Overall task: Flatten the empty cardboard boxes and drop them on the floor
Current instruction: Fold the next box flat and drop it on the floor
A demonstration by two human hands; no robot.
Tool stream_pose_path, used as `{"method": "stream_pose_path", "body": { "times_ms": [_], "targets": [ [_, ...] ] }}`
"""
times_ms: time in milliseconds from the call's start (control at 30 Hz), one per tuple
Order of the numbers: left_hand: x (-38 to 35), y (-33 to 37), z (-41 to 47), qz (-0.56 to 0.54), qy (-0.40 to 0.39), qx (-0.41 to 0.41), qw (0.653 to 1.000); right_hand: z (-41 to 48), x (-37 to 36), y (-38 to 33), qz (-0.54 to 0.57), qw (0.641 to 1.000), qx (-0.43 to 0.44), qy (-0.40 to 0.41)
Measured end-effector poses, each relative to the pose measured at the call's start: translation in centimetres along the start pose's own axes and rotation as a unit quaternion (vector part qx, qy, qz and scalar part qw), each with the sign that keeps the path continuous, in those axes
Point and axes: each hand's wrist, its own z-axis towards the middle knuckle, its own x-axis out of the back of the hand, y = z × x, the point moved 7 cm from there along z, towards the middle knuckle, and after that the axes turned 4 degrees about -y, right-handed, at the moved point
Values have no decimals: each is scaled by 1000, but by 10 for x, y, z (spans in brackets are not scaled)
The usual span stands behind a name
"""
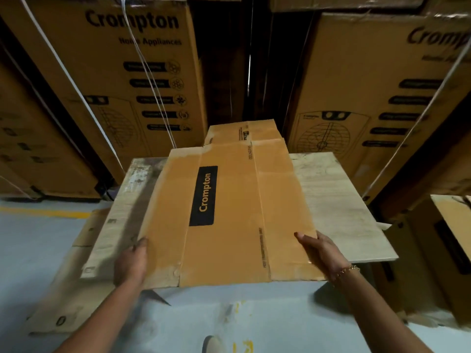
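- The left hand [131, 261] is gripping the left edge of the flattened box [224, 212], fingers curled over the rim; blur is hiding the thumb.
- The right hand [321, 253] is pinching the right edge, thumb lying on top, fingers tucked out of sight beneath.
- The box is spanning the gap between both hands and running away from them over the pale table [331, 200], its near edge hanging off toward the person.
- Below and outside the left hand, another flattened sheet [63, 301] is lying on the floor [38, 238]; that is looking like the drop spot.
- Watch the far flaps, well beyond the hands: a swing to the left is risking a snag on the stacked cartons [127, 72] or their white strapping.
- If one hand is letting go early, the creased panels may be springing open and twisting out of the other grip.
- Outside the right hand an open box [446, 250] is standing close; swinging that way could be knocking it.
- A shoe [212, 345] is sitting below, between the hands, so a straight drop is likely landing on it.
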Motion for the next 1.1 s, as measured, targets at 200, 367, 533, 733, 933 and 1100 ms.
{"method": "stream_pose_path", "body": {
  "times_ms": [200, 367, 533, 733, 933, 1100],
  "targets": [
    [-1, -4, -24, 41, 7, -12, 999, -13, 22, -3, -63, 998, 8, 26],
    [-35, -48, -33, 102, -71, -1, 992, -15, 34, 57, -206, 977, -36, 26],
    [-65, -59, -46, 124, -157, -3, 980, -16, 62, 118, -184, 973, -107, 94],
    [-87, -83, -61, 130, -159, 39, 978, -20, 75, 140, -263, 937, -107, 203],
    [-49, -49, -77, 165, 0, -119, 979, -37, 63, 104, -406, 881, -50, 237],
    [-6, -43, -68, 80, 39, -138, 986, -44, 29, 56, -389, 884, 44, 256]
  ]
}}
